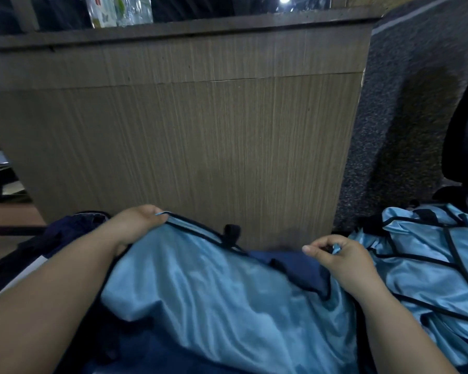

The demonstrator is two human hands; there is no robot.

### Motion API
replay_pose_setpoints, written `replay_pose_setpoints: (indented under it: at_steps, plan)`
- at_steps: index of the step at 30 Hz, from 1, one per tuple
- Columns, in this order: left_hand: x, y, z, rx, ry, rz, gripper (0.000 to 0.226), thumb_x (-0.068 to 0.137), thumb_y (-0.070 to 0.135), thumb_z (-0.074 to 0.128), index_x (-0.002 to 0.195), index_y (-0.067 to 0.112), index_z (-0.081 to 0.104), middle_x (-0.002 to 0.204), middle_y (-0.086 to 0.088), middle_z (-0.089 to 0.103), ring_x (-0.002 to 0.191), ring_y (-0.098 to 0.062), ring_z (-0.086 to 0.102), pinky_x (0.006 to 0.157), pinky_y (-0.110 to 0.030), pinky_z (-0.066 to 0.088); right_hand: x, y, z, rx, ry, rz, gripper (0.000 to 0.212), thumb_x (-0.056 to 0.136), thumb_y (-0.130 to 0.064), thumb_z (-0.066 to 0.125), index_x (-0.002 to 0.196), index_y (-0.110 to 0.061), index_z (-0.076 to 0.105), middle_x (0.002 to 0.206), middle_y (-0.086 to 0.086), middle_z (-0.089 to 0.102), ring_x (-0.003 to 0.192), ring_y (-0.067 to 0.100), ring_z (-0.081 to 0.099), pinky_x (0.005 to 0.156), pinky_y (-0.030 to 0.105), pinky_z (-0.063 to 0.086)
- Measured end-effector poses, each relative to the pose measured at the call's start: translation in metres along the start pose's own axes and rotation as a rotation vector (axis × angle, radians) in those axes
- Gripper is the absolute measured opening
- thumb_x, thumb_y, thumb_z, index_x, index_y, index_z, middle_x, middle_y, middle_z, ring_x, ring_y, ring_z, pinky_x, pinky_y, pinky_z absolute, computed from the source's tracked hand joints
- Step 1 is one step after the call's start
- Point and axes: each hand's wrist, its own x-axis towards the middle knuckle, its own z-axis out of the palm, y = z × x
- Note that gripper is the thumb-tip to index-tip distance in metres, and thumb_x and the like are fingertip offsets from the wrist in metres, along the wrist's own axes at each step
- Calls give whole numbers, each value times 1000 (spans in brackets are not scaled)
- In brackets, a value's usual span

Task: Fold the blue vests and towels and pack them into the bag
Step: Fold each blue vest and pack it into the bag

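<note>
View: head camera, looking forward and down.
Left hand [137,225]: fingers curled over the black-piped top edge of the blue vest [200,287], gripping the hem at its far left corner; forearm lies along the left side of the cloth.
Right hand [343,256]: thumb and curled fingers pinch a small fold of the same vest's light blue fabric at its right edge; index finger sticks out to the left.
Blue vest: shiny light blue, stretched between the two hands, draped low in the foreground towards the person, surface wrinkled. A black tab [231,232] stands on its top edge, between the hands.
Navy cloth [295,265]: dark blue, under the vest's right part, showing in the gap beside the right hand. Towel or bag: cannot tell.
Pile of vests [430,265]: same light blue with black piping, heaped loose just right of the right hand, unfolded.
Dark fabric [65,230]: left of the left wrist, partly hidden by the arm; kind not clear.
Wooden panel [187,130]: upright desk side directly ahead of both hands.
Carpet [416,90]: grey, right of the panel.
</note>
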Motion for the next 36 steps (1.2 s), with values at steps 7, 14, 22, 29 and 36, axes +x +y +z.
replay_pose_setpoints:
  at_steps: [7, 14, 22, 29, 36]
  plan:
    - [38, -76, -49, 895, -52, -83, 30, 96, 33, 55, 97, 6, 68, 101, -10, 68, 96, -23, 62, 82, -26, 45, 4, 25, -2, -69, -39, 75, 14, 77, -17, 82, 78, -24, 70, 80, -9, 69, 75, 10, 63, 60, 9, 45]
    - [16, -82, 39, 1195, 201, 146, 28, 91, 28, 51, 119, 30, 52, 124, 4, 51, 119, -21, 44, 88, -35, 40, 5, 44, 1, -279, -143, 193, 40, 72, -22, 86, 107, -23, 67, 112, 6, 63, 96, 18, 59, 79, 28, 45]
    - [-34, -79, 203, 611, -213, 503, 21, 94, 42, 50, 108, 28, 58, 112, 10, 56, 109, -11, 44, 98, -27, 36, 2, 46, -7, -405, -274, 441, 79, 70, -13, 84, 138, -4, 45, 127, 13, 57, 113, 26, 57, 93, 30, 47]
    - [-40, -78, 236, 729, -293, 445, 55, 90, 62, 46, 136, 35, 39, 141, 14, 38, 136, -12, 26, 115, -38, 17, 2, 42, -8, -644, -340, 422, 26, 88, -25, 66, 107, -8, 64, 113, 10, 66, 106, 26, 61, 87, 28, 46]
    - [-44, -71, 230, 748, -494, 416, 101, 68, 83, 55, 149, 49, 5, 160, 21, -4, 147, -11, -15, 117, -55, -9, 7, 39, -22, -8, -17, 245, 6, 93, -25, 63, 97, -22, 64, 97, 4, 71, 93, 25, 67, 91, 47, 53]
